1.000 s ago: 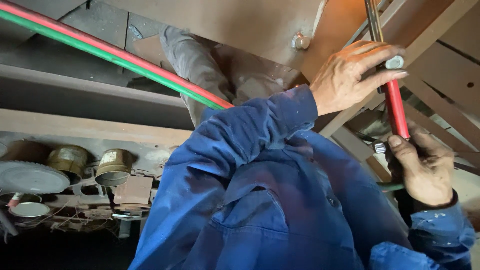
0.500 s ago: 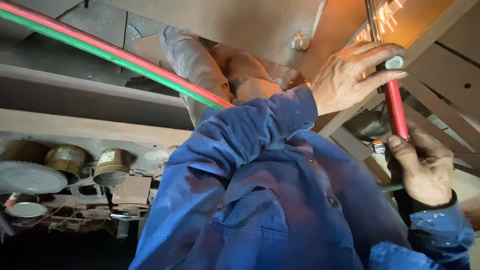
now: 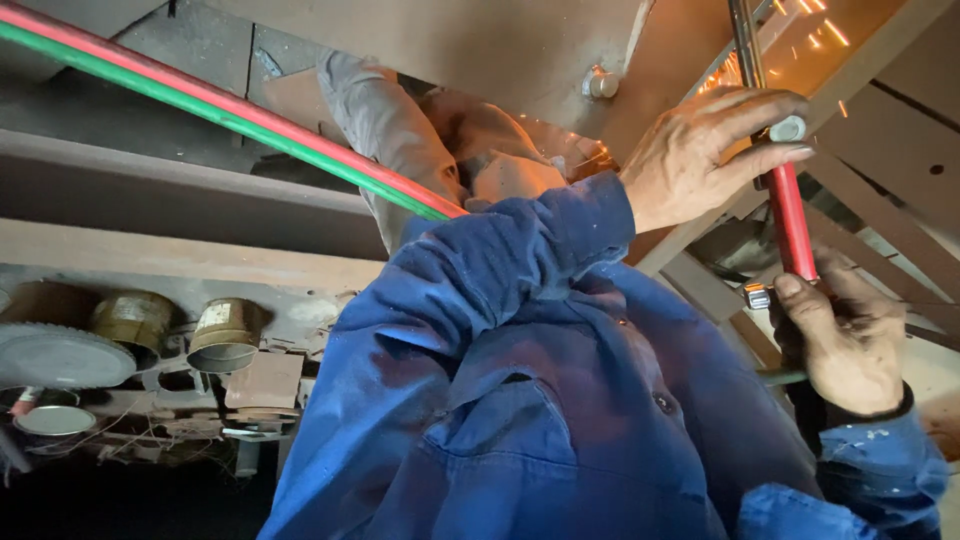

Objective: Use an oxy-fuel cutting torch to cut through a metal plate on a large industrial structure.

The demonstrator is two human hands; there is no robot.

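We have both hands closed on a cutting torch with a red grip, at the right of the scene. Our left hand is the upper one. Its blue sleeve crosses the middle of the view, and its fingers and thumb are curled round the torch just where the red grip meets the metal tube, beside a small silver knob. Our right hand is lower and nearer to us, wrapped tight round the bottom end of the grip, with the thumb lying up along the red part next to a small metal valve.

The torch stands nearly upright, its thin tube running out of view at the top edge. Orange sparks scatter just right of the tube, against slanted brown steel bars.

A red and green pair of hoses slants from the far left corner down behind our sleeve. Behind it we see a grey-clad figure, too hidden to make out.

At the left, on a cluttered ledge, sit two rusty tins and a toothed grey disc. A bolt sticks out of the plate above.
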